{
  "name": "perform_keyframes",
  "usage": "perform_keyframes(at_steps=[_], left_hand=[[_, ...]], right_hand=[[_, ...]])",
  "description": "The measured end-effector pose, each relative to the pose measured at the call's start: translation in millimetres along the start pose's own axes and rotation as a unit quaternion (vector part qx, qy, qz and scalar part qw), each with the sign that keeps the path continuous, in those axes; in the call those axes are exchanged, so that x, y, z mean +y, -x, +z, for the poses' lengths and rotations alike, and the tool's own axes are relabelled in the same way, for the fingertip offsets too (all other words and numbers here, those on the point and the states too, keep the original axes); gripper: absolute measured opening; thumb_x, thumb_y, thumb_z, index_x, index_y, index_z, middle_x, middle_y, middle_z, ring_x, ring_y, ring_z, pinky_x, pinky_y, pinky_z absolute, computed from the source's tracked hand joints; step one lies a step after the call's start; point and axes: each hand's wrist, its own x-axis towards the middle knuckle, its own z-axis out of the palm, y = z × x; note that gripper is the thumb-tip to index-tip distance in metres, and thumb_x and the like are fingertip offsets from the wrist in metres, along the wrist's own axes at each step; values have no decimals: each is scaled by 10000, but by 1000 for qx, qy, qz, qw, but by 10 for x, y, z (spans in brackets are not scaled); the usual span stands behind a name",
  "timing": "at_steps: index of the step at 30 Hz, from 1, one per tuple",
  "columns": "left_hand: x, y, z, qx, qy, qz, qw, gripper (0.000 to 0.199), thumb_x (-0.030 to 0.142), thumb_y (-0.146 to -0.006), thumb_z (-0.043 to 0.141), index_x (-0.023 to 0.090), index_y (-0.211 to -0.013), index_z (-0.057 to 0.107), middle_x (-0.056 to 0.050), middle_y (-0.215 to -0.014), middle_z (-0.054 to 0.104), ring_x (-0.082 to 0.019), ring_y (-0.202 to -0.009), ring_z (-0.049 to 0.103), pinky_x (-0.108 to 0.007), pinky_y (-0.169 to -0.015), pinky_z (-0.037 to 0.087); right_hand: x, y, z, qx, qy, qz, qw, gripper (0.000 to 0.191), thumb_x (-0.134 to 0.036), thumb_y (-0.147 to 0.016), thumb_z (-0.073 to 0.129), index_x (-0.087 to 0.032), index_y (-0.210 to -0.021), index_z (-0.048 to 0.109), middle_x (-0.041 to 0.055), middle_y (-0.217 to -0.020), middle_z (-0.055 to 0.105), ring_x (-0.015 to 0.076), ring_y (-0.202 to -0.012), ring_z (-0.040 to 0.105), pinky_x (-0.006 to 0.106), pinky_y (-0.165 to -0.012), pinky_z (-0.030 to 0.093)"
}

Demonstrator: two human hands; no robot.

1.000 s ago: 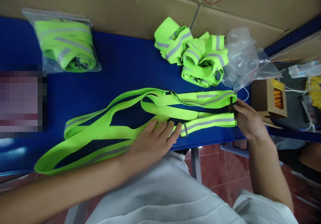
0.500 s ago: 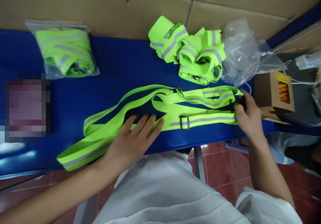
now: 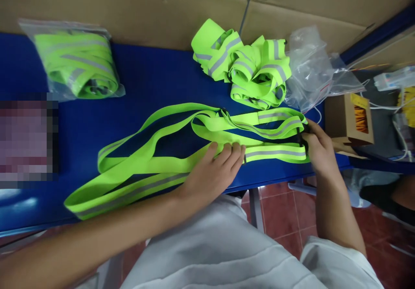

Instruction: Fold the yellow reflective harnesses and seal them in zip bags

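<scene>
Neon green strap harness (image 3: 171, 164) w/ grey reflective stripes is lying loosely looped along the front of the blue table (image 3: 152, 73), its L loop reaching the near edge. L hand (image 3: 216, 166) is resting palm down on the lower strap approx mid-length, fingers slightly bent & a bit apart, tips next to a dark buckle (image 3: 244, 156); can't tell if it's pinching or just pressing. R hand (image 3: 319, 148) is gripping the harness's R end, thumb & fingers nearly together around it by a dark strip (image 3: 299, 137); exact hold is partly hidden. A 2nd dark buckle (image 3: 223, 112) is sitting on the upper strap. Behind, a pile of green straps (image 3: 249, 66) is lying bunched up, clear plastic bags (image 3: 309, 71) touching its R side. A packed bag of straps (image 3: 79, 64) is lying back L, and a pixelated item (image 3: 22, 138) is showing at the L edge, can't ID. An open cardboard box (image 3: 340, 118) w/ orange stuff inside is standing just beyond R hand.
</scene>
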Motion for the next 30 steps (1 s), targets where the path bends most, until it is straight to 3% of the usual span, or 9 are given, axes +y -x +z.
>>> perform_keyframes(at_steps=[3,5,9,13,16,19,21,25,30], left_hand=[[60,-130,59,-11,93,-6,996,299,187,-1017,498,88,-1263,638,-180,-1351,631,-304,-1201,603,-477,-998,502],[109,-115,59,-25,144,10,989,249,143,-979,529,98,-1203,628,-174,-1217,670,-302,-1120,641,-466,-972,508],[171,52,-118,-74,214,1,974,476,3,-853,539,169,-1299,533,-56,-908,642,-225,-757,634,-371,-726,530],[-69,202,-437,-65,175,-81,979,654,-17,-796,431,259,-1387,484,-73,-1027,636,-198,-667,584,-308,-516,411],[-463,234,-518,-56,89,-133,985,575,51,-937,327,256,-1449,494,-85,-1012,631,-219,-741,605,-341,-630,472],[-806,232,-335,-103,23,-65,992,460,270,-1066,389,284,-1519,467,-125,-1156,641,-291,-965,652,-427,-816,521],[-917,254,-145,-101,-14,-23,995,551,505,-1050,474,245,-1535,470,-186,-1319,616,-345,-1034,649,-485,-855,525],[-880,346,-7,-89,-8,-42,995,506,405,-1050,513,258,-1533,492,-192,-1522,526,-383,-1192,616,-564,-964,498],[-656,207,-355,-45,49,-49,997,372,154,-998,519,153,-1346,651,-205,-1447,585,-376,-1223,611,-560,-1018,490]], right_hand=[[22,8,-18,14,-29,11,999,506,-345,-858,583,-266,-1344,697,37,-1300,725,276,-1239,639,435,-1115,445],[32,14,-18,25,-35,15,999,507,-347,-845,581,-266,-1330,705,33,-1272,733,276,-1214,646,439,-1109,450],[33,33,11,24,-16,12,999,511,-328,-847,591,-259,-1343,696,39,-1268,735,269,-1192,654,441,-1107,453],[50,40,24,40,42,-15,998,515,-318,-855,572,-216,-1346,687,76,-1264,735,272,-1169,662,435,-1065,479],[75,36,31,49,66,-24,996,520,-306,-854,560,-182,-1344,682,103,-1274,731,269,-1180,657,419,-1066,481],[109,45,59,50,53,-15,997,514,-312,-868,546,-180,-1348,673,103,-1295,723,273,-1214,649,439,-1093,473],[139,61,83,58,53,-20,997,526,-325,-876,547,-191,-1373,652,100,-1340,703,284,-1257,634,473,-1128,456],[191,103,104,72,57,-29,995,549,-338,-890,558,-240,-1428,604,81,-1414,660,291,-1318,612,510,-1169,437],[143,168,90,72,57,-41,995,554,-331,-908,576,-247,-1456,583,82,-1465,624,302,-1364,583,511,-1188,423]])
